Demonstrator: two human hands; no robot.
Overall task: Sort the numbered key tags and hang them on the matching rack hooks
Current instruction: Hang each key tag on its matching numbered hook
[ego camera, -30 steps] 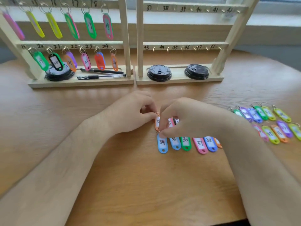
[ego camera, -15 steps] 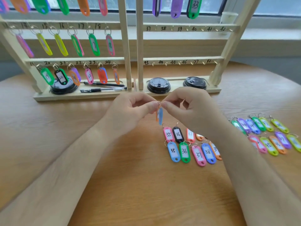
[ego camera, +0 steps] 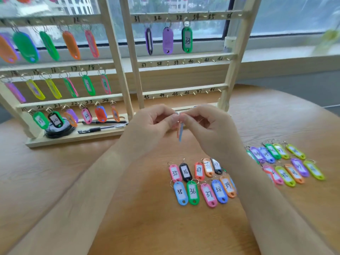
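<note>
Pinched tags (ego camera: 180,130) lifted off table (ego camera: 147,218); numbers unreadable edge-on.

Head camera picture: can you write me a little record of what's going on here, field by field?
Left hand: pinches the top of the held tags
Right hand: pinches the same spot
Held tags: one orange, one blue, hanging edge-on, numbers unreadable
Right rack: tags on hooks 31 to 33; hooks 34 to 48 bare
Table tags: two rows, 35 to 39 readable
Far-right tags: a second cluster, blurred
</note>
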